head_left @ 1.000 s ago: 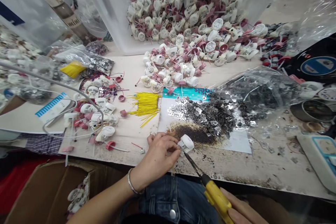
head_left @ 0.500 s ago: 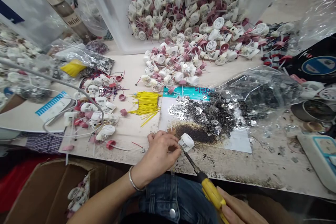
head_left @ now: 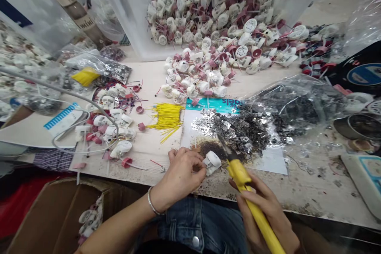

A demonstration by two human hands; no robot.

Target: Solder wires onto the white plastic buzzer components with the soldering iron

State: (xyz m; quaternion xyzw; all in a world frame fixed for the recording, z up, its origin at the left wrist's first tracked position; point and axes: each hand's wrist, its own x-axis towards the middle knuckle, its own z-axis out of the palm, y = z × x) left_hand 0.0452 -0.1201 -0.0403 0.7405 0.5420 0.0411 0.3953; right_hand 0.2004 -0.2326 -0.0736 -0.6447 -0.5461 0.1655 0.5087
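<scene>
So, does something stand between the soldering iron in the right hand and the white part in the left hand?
Nothing visible does. The left hand pinches the white part; the soldering iron in the right hand is just to its right, tip at the pile of metal pieces.

My left hand (head_left: 181, 172) lay knuckles-up, its bare forearm slanting in from the lower left, wrist bent slightly, thumb and fingertips pinched tight on a small white part (head_left: 212, 162). My right hand (head_left: 264, 210) sat lower, just to the right, fingers wrapped firmly round a yellow handle (head_left: 241, 174), thumb along its side.
</scene>
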